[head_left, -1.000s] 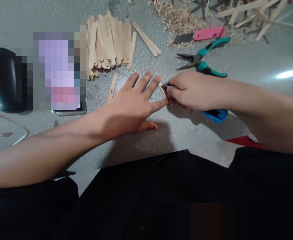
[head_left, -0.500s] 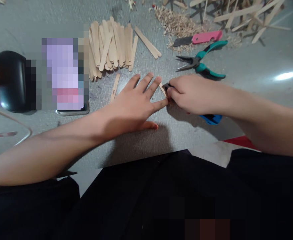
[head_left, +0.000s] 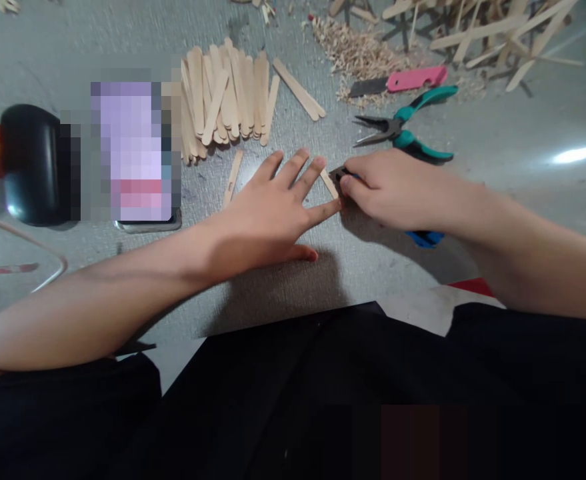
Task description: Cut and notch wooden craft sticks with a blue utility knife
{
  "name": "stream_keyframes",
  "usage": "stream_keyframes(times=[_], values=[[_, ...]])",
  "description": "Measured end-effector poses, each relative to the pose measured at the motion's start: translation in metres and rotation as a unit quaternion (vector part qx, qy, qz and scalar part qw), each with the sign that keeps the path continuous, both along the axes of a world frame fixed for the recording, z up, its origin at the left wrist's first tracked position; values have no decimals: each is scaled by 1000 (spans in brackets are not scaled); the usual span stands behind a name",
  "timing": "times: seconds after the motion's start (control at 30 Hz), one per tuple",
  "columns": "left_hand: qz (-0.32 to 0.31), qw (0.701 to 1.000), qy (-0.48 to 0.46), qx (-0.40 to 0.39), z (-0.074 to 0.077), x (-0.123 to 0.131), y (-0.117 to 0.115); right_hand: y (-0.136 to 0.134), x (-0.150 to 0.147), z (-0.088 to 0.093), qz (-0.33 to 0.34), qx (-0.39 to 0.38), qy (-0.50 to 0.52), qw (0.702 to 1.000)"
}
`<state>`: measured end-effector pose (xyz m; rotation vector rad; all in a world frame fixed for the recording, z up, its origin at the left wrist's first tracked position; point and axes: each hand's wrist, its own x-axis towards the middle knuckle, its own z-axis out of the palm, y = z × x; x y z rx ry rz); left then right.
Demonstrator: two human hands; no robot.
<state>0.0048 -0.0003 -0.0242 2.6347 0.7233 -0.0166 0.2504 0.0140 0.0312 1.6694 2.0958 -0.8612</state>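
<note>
Pale wood shows in the narrow flat stick (head_left: 329, 183) on the grey textured table (head_left: 293, 287), between two fingertips of the left hand (head_left: 273, 200), whose fingers are spread apart, grasping nothing. The right hand's (head_left: 397, 190) grip is clamped on a blue-and-black cutter with a dark metal tip (head_left: 425, 239); whether tip and stick touch, I cannot tell. Best, I judge, to pin both ends firmly, press evenly and keep fingertips off the blade's path. Beyond, a thick pile of pale wooden sticks (head_left: 233, 93) and curled wood shavings (head_left: 353, 53) lie loose, not in containers.
</note>
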Motion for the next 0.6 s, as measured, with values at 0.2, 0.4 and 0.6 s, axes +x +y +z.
stream_keyframes(times=[0.2, 0.4, 0.6], values=[[-3, 1000, 2, -3, 4, -1, 1, -9, -11, 0, 79, 30, -92, 992], [-12, 999, 42, 9, 8, 2, 1, -5, -6, -2, 97, 26, -83, 991], [-5, 1000, -9, -6, -4, -3, 1, -7, -5, -6, 110, 44, -119, 986]])
